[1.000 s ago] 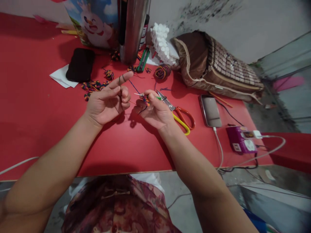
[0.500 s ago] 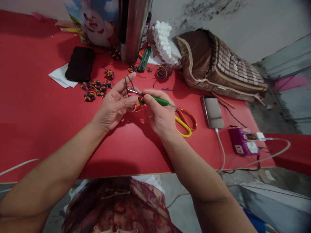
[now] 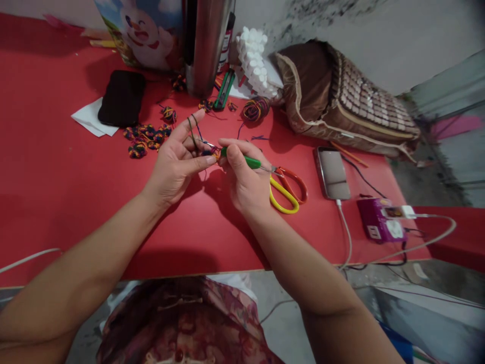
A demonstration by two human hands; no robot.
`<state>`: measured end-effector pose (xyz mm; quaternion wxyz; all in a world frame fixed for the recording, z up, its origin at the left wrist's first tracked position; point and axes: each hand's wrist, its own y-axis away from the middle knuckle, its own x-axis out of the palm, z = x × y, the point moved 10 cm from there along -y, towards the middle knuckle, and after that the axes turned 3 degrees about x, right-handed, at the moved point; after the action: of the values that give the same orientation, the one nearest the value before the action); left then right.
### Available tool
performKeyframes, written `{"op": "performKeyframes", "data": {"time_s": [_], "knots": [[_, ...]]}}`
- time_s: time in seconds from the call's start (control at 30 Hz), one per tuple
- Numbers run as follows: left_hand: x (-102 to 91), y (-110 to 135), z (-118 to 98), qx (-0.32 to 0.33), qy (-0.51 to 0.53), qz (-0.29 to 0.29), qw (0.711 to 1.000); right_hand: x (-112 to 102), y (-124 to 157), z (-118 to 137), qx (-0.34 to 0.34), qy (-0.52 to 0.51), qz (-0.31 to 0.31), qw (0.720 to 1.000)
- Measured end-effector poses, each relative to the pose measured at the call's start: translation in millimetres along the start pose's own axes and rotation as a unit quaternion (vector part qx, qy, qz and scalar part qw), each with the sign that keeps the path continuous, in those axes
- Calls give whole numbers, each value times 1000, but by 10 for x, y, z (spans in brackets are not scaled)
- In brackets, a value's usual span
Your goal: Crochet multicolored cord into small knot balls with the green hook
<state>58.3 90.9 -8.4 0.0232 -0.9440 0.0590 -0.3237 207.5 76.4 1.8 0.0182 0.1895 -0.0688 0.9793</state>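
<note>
Working above a red tabletop [image 3: 182,232], leaving a strip of red surface between the wrists and the near edge, and reaching both forearms across that edge. Having a wider stretch of red beside the left forearm, but meeting tighter room on the right, with orange-and-yellow-handled scissors [image 3: 279,170] lying just behind the right hand [image 3: 248,177] and a charging phone [image 3: 332,173] resting farther out. Facing a yarn ball [image 3: 255,109], a green box cutter [image 3: 225,90] and a steel flask [image 3: 206,50] toward the far side, and bordering a cluster of crocheted flowers [image 3: 146,135] near the left hand [image 3: 178,164]. Holding a small crochet piece [image 3: 215,154] between the two hands, showing purple, orange and dark blue yarn, and seemingly meeting the hook's metal tip there, though appearing too small for certainty. Pinching that piece narrowly between left thumb and fingers, while extending the index finger up and away, carrying a dark yarn strand [image 3: 191,130] looped around it. Gripping a green-handled crochet hook [image 3: 253,162] in the right hand, pressing the thumb along the handle and aiming the shaft leftward.
</note>
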Motion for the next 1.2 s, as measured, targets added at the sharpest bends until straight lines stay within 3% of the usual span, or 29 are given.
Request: {"op": "performKeyframes", "data": {"time_s": [0.17,0.33,0.47,0.67,0.9,1.2], "knots": [[6,-14,38,2,5,9,1000,154,20,-286,177,-178,-6,968],[-76,-17,147,-36,21,-5,999,258,103,-432,306,-242,-36,920],[-78,-21,146,-54,39,4,998,270,81,-406,315,-245,-22,917],[43,-22,-1,-36,25,60,997,272,63,-399,331,-227,-2,916],[131,-7,-134,-27,6,67,997,193,16,-355,329,-204,-6,922],[95,-9,-18,-43,9,91,995,246,40,-316,302,-190,38,934]]}}
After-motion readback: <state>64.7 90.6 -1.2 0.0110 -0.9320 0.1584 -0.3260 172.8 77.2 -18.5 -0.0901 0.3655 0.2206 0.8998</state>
